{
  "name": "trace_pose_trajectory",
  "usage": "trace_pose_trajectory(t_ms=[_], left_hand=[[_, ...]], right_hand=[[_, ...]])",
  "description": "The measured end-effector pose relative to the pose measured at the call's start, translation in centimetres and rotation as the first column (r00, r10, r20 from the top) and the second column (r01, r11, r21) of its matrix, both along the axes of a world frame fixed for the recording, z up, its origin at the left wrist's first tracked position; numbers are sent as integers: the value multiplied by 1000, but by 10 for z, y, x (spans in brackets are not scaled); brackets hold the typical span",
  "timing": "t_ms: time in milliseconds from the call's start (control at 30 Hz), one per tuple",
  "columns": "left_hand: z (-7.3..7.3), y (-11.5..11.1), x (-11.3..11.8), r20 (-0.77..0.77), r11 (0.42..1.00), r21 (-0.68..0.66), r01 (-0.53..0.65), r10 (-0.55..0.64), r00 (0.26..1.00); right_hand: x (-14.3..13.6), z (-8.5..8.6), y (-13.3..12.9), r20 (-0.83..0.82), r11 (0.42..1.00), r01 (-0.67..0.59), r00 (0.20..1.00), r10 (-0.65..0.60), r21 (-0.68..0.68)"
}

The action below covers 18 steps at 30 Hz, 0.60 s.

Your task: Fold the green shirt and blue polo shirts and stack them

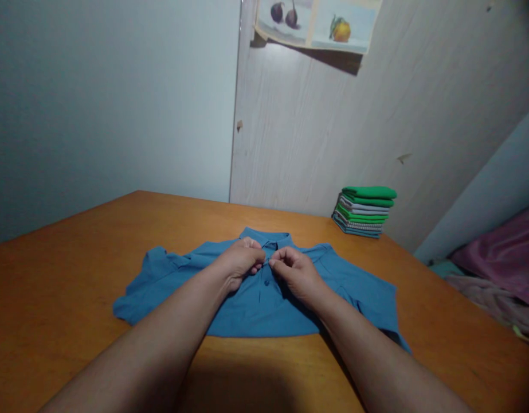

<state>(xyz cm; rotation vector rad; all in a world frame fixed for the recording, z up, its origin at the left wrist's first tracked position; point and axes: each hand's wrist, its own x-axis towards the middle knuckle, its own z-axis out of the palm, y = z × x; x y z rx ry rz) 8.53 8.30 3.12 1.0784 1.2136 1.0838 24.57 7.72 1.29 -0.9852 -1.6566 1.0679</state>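
Observation:
A blue short-sleeved collared shirt [247, 318] lies spread on the wooden table, its collar at the far side and its sleeves out to left and right. My left hand [243, 261] is closed, pinching the front placket just below the collar. Close beside it, my right hand [296, 272] pinches the placket's other edge between thumb and forefinger. The fingertips of both hands nearly meet there; whatever small part lies between them is hidden. A dark button [266, 283] shows on the placket just below the hands.
A stack of folded clothes [364, 212], green, grey and blue, stands at the table's [66, 275] back right corner. Behind rises a wall panel with fruit pictures [318, 23]. Purple and pinkish fabric [500, 261] lies beyond the table's right edge.

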Motion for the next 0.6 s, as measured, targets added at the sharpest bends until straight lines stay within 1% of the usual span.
trace_pose_trajectory(t_ms=[167,367,467,600], left_hand=[[0,2,-4,88,994,-87,61,-54,995],[3,-2,-9,183,986,-106,128,-107,977],[4,-3,-9,166,988,-93,121,-105,981],[3,-2,-9,104,993,-84,82,-73,992]], right_hand=[[1,-3,3,-13,999,-20,1000,20,43],[1,-5,5,-23,998,-44,999,45,54],[0,-7,6,-23,998,-32,999,33,56],[-3,-10,7,-17,998,-11,1000,12,66]])
